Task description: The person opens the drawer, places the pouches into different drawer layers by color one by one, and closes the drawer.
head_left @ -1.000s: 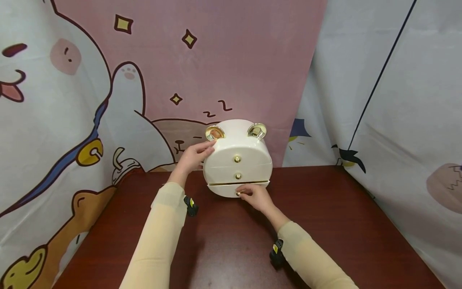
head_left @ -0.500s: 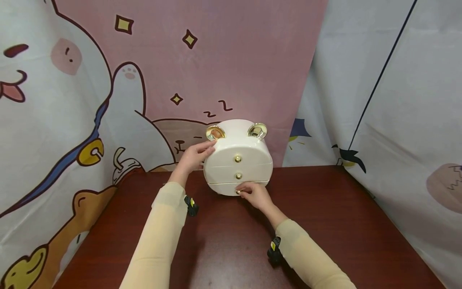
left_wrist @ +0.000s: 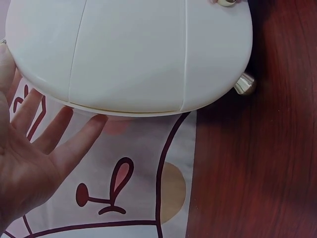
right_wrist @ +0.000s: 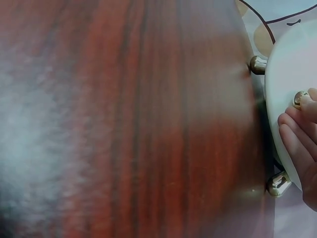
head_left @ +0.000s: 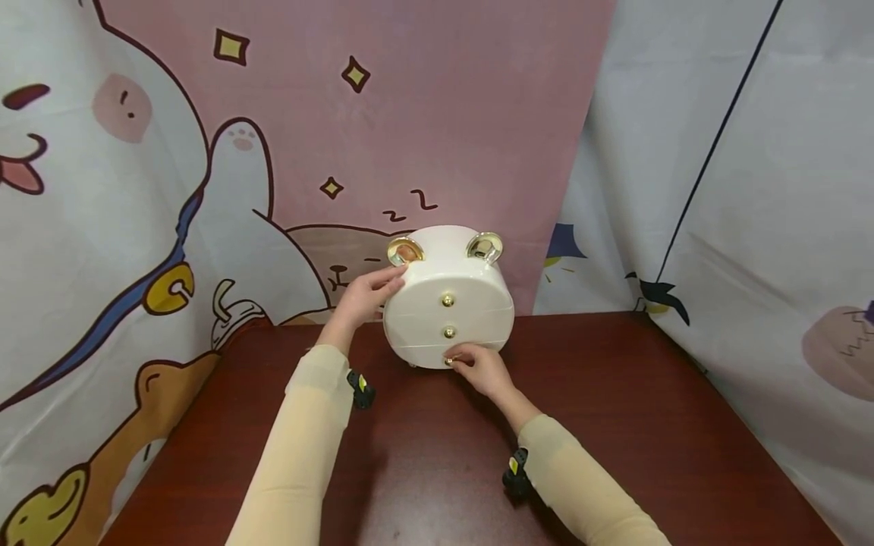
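Observation:
A white rounded drawer box (head_left: 416, 307) with gold ear-shaped pieces on top stands at the back of the table. It has three drawers, each with a gold knob, and all sit flush with the front. My left hand (head_left: 362, 302) rests against the box's upper left side; in the left wrist view its fingers (left_wrist: 81, 141) are spread and fairly straight along the edge. With thumb and fingertips my right hand (head_left: 483, 371) pinches the bottom drawer's gold knob (right_wrist: 299, 99). That knob is partly hidden by the fingers in the head view.
The dark red-brown wooden table (head_left: 423, 470) spreads in front of the box. Behind and at both sides hangs a printed cloth (head_left: 478, 114) with cartoon animals. Short gold feet (right_wrist: 279, 184) hold the box off the table.
The bottom drawer, slightly out one second ago with a gap above it, has slid back in flush. My right hand moved slightly away from me with it; the left hand stayed put.

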A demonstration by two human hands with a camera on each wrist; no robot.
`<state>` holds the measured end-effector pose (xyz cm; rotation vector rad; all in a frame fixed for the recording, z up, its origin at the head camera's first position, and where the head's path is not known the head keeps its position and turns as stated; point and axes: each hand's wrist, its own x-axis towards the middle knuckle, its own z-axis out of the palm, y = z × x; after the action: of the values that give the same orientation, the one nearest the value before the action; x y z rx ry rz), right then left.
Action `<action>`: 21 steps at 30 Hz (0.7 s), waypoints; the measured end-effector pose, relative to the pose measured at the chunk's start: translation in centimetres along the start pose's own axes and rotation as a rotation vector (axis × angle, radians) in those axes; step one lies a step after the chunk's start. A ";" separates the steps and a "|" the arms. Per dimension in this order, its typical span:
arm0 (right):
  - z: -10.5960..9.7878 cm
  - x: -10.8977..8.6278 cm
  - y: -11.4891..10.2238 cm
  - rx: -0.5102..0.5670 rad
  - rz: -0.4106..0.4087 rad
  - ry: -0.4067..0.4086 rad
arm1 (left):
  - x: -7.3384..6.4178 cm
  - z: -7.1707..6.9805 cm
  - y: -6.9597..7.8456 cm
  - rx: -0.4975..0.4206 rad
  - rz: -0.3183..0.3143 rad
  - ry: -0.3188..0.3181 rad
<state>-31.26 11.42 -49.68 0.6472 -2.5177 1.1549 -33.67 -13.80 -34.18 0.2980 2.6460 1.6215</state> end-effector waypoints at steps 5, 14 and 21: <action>0.0 -0.6 0.0 0.013 -0.067 0.001 | 0.0 0.1 -0.2 -0.005 0.012 0.005; -1.9 -2.2 -0.2 0.059 -0.097 -0.100 | -0.5 0.5 -0.5 0.068 0.114 0.096; -5.0 -3.7 -0.3 0.052 -0.061 -0.080 | -2.2 0.8 -1.6 0.150 0.273 0.262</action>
<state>-27.55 16.15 -47.97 0.7925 -2.5219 1.1987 -31.62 -14.16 -36.19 0.5029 3.0493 1.6348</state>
